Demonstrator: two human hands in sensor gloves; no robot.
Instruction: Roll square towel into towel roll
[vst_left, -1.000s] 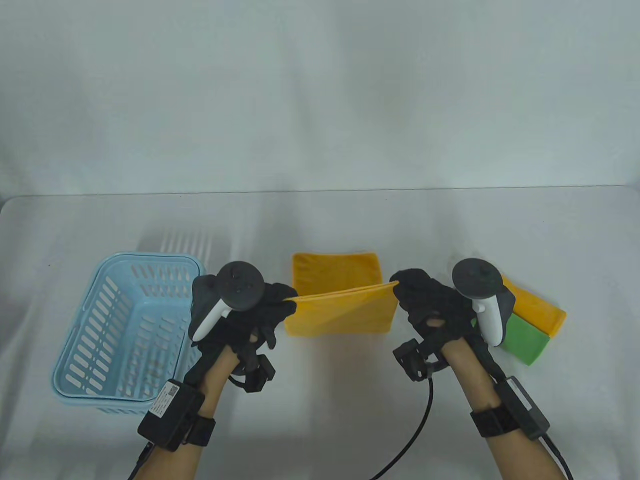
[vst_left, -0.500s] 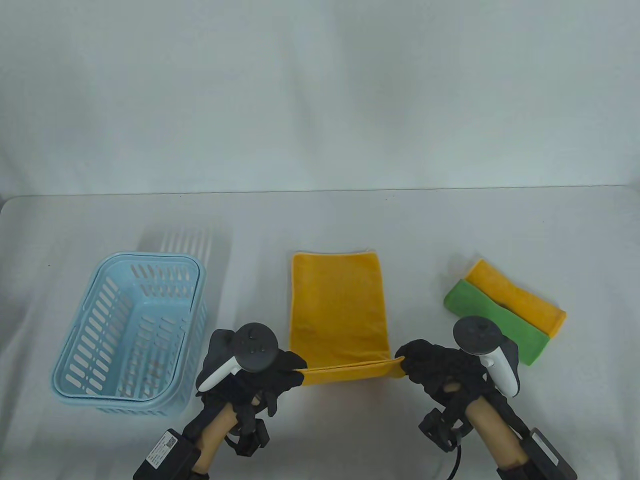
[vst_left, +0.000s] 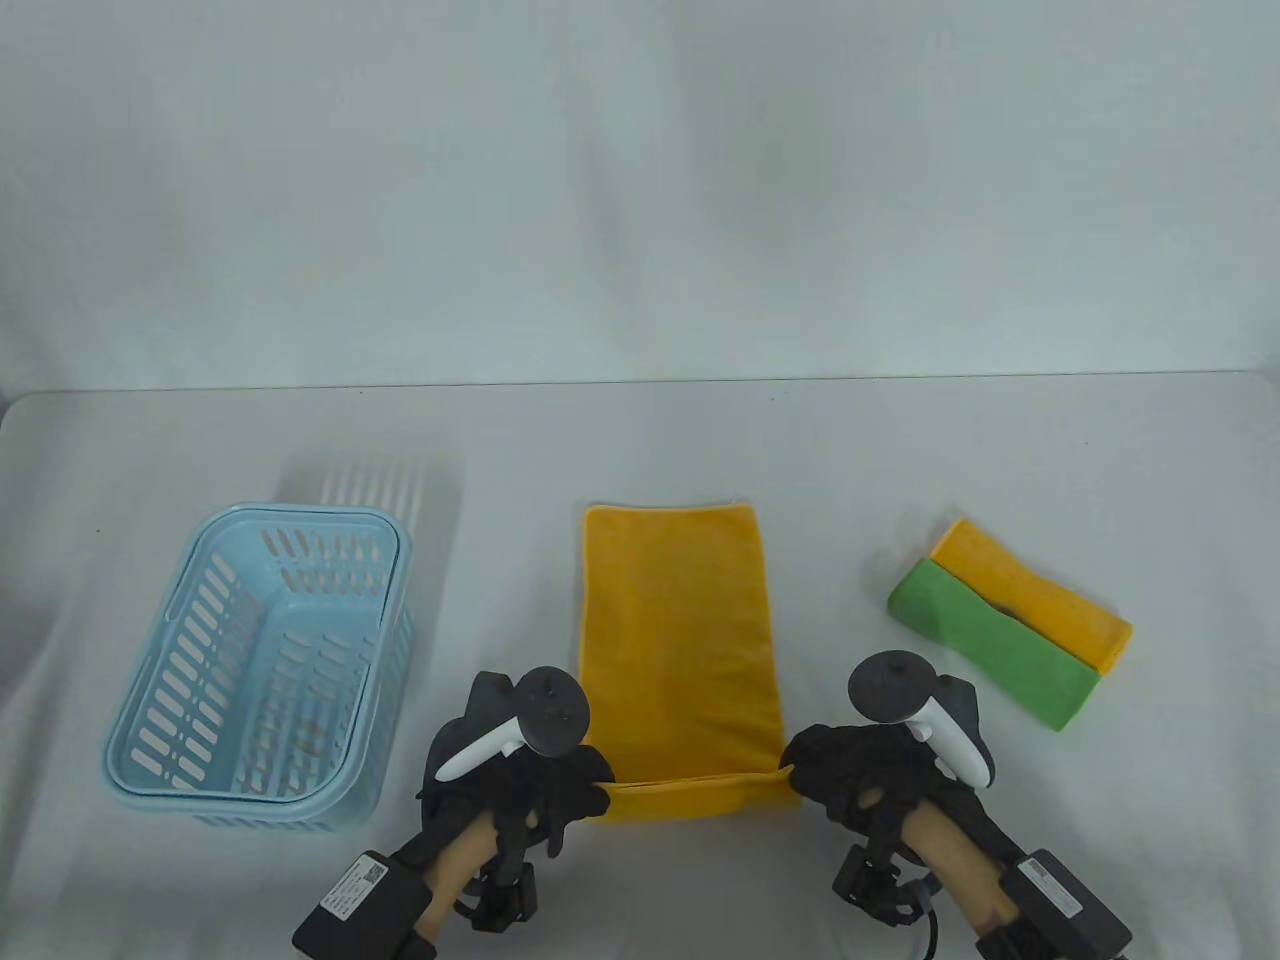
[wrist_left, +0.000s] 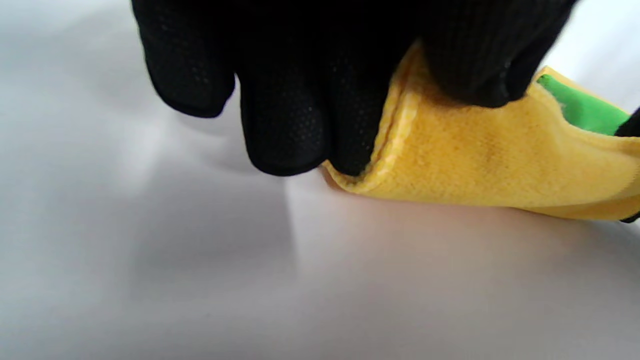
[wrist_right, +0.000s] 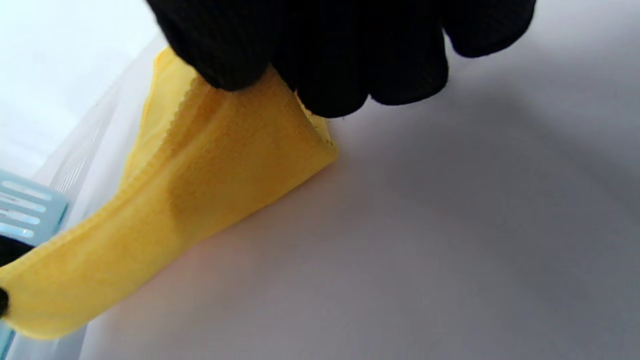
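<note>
A yellow towel (vst_left: 680, 640) lies folded into a long strip down the middle of the table, its near end lifted in a low fold (vst_left: 700, 795). My left hand (vst_left: 580, 790) pinches the near left corner of the towel (wrist_left: 450, 155) between thumb and fingers. My right hand (vst_left: 805, 775) pinches the near right corner of the towel (wrist_right: 225, 165) the same way. Both corners sit just above the white tabletop. The far end of the towel lies flat.
A light blue slotted basket (vst_left: 160, 740) stands at the left. A folded green towel (vst_left: 990, 640) and a folded yellow towel (vst_left: 1040, 600) lie side by side at the right. The table's front edge is close behind my wrists.
Both hands have drawn the near edge of the yellow towel toward the front of the table, unfolding it into a long strip and lowering the edge near the surface.
</note>
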